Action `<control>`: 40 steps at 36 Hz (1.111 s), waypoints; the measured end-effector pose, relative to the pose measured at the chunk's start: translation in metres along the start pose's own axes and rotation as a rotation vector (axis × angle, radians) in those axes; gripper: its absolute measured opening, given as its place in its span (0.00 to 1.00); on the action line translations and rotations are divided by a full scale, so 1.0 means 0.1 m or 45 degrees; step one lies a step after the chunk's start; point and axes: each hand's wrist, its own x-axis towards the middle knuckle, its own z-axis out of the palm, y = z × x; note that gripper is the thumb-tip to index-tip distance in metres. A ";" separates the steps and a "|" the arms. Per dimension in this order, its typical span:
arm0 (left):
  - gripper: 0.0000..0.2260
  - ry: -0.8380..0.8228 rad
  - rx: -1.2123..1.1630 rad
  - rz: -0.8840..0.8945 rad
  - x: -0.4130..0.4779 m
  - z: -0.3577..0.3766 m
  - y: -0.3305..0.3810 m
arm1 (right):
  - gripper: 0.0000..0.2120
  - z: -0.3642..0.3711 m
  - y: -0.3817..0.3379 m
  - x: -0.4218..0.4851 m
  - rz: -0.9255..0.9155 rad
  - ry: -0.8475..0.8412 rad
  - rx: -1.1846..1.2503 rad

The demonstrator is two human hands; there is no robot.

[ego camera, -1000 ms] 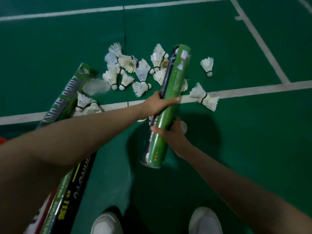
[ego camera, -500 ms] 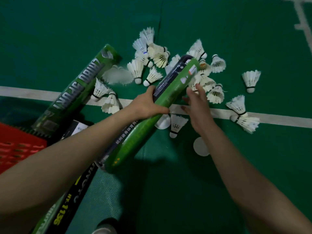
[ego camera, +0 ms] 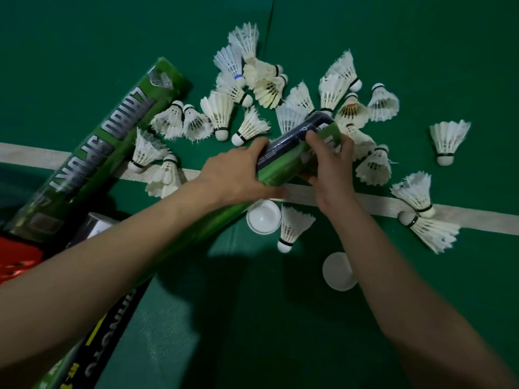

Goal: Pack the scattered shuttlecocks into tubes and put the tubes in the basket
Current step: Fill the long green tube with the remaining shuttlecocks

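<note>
My left hand grips a green and dark-blue shuttlecock tube near its far end; the tube slants from lower left toward the pile. My right hand is closed over that far end, fingers curled on the rim, so the opening is hidden. Several white feather shuttlecocks lie scattered on the green floor beyond and to the right of my hands. One shuttlecock lies just below the tube. A corner of the red basket shows at the left edge.
A second green tube lies slanted at the left, and a black tube runs under my left forearm. Two white caps rest on the floor near my hands. A white court line crosses the floor.
My right hand went from open beside the tube to closed over its far end. The view has come closer to the pile, and the tube's end sits lower among the shuttlecocks.
</note>
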 end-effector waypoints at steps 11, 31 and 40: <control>0.43 -0.097 0.136 -0.010 0.05 0.00 0.27 | 0.21 -0.87 -0.08 0.34 -0.414 0.184 -1.556; 0.41 -0.193 0.239 -0.126 -0.07 -0.46 0.77 | 0.11 -0.70 -0.32 0.53 -0.130 0.274 -1.090; 0.42 -0.140 0.176 -0.206 0.03 -0.44 0.75 | 0.12 -0.71 -0.34 0.52 0.010 0.270 -1.131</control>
